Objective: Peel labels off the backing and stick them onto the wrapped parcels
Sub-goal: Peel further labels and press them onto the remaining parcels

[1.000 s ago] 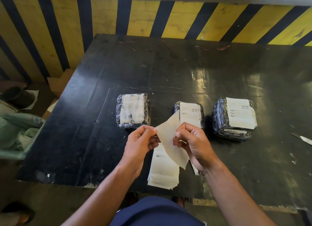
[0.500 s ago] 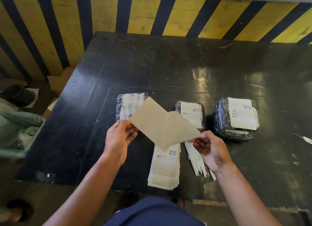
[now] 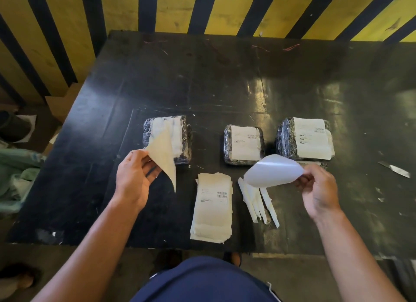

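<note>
White label (image 3: 273,171) curled, pinched in right hand (image 3: 319,192) fingers, tan backing (image 3: 163,154) pinched in left hand (image 3: 134,176) fingers

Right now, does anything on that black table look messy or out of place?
A few things. The left parcel carries a smudged, patchy white covering, unlike the two neatly labelled parcels beside it. Torn paper strips lie loose beside the label stack, and a blade-like metal piece lies loose at the table's right side.

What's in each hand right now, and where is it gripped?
Left hand pinches the tan backing sheet at its left corner. Right hand pinches the curled white label at its right edge.
</note>
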